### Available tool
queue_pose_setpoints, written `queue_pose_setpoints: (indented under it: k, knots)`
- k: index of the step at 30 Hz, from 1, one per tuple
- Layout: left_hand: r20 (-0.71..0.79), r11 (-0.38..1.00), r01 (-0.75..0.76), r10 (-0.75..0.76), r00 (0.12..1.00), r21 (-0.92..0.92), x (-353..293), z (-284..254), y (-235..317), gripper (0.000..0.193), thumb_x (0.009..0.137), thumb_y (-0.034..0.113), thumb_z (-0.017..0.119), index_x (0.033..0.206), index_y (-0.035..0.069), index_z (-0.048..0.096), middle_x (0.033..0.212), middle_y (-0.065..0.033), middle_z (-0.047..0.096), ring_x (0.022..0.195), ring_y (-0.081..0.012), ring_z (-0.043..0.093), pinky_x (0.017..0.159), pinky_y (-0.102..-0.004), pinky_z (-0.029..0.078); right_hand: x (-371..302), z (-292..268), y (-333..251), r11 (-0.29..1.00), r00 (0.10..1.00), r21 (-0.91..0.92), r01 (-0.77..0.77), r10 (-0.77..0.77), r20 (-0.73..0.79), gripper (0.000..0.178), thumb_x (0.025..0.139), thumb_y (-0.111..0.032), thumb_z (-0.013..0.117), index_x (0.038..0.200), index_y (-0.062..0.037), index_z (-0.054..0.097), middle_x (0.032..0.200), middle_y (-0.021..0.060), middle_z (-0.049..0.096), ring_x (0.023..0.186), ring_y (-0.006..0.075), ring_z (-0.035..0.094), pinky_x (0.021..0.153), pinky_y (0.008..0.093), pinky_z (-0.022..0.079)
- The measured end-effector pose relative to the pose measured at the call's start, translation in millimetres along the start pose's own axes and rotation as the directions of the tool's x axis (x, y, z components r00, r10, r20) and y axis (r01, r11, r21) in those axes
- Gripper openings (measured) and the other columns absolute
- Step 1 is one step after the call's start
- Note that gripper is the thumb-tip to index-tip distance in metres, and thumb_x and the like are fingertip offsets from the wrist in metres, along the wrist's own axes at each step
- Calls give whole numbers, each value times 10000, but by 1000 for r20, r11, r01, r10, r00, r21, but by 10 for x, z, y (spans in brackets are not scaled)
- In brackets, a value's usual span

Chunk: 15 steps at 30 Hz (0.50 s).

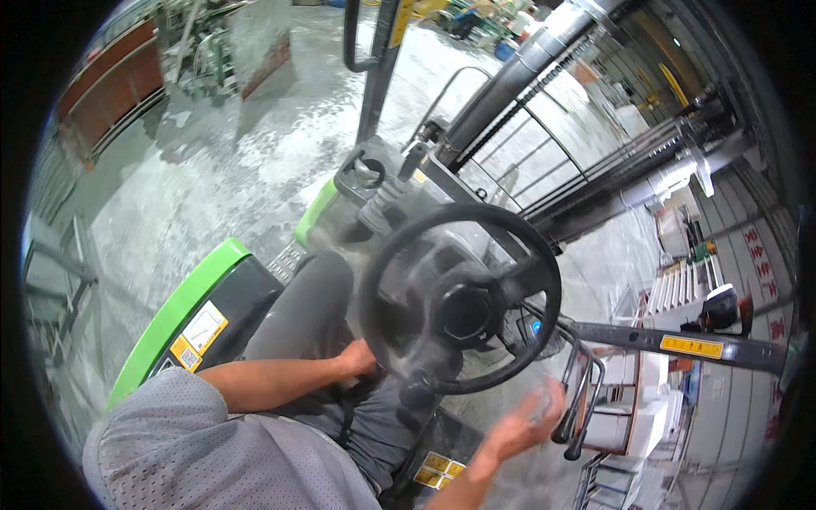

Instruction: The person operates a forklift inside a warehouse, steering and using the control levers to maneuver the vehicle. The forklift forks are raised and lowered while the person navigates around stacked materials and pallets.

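Observation:
I sit at the controls of a forklift, behind a black steering wheel [551, 327] with a spinner knob [416, 393] on its lower left rim. My left hand [359, 358] is low over my lap, beside the left side of the rim. Its fingers are mostly hidden there, so I cannot see whether it grips anything. My right hand [531, 422], somewhat blurred, is right of the wheel with thumb and fingers apart. Just beside its fingertips stand several black-knobbed control levers [578, 399]; whether it touches them is unclear. Nothing shows in the right hand.
The mast [518, 72] and a load guard of bars [544, 157] rise ahead. A black post [633, 336] crosses at right. A green-edged side panel [183, 302] lies at left. Beyond are a dusty floor [212, 187], rusty panels [115, 93] and stacked goods [688, 285].

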<state>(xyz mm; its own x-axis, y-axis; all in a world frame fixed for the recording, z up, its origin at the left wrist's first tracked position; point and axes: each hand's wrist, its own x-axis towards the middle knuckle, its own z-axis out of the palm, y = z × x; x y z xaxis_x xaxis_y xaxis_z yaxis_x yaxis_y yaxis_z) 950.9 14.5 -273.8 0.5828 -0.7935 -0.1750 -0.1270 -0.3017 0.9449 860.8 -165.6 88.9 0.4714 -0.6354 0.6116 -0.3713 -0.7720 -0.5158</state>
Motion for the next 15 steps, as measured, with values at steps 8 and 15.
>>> queue_pose_setpoints:
  k: [8,15]
  knots:
    - [72,559,148,-155,985,-816,269,11,360,201,981,85,447,1046,87,637,1018,-31,656,875,-144,623,742,-324,513,-498,565,-593,907,901,257,335,-388,193,198,728,-82,769,909,-78,690,990,35,682,956,259,624,867,423,473]
    - [77,972,57,-41,996,-226,892,-324,136,205,942,221,533,1094,104,604,1098,-69,609,1098,-249,579,930,-422,458,71,1066,-21,930,938,199,310,-334,99,205,746,50,645,937,-24,653,875,108,665,837,308,623,801,443,489]
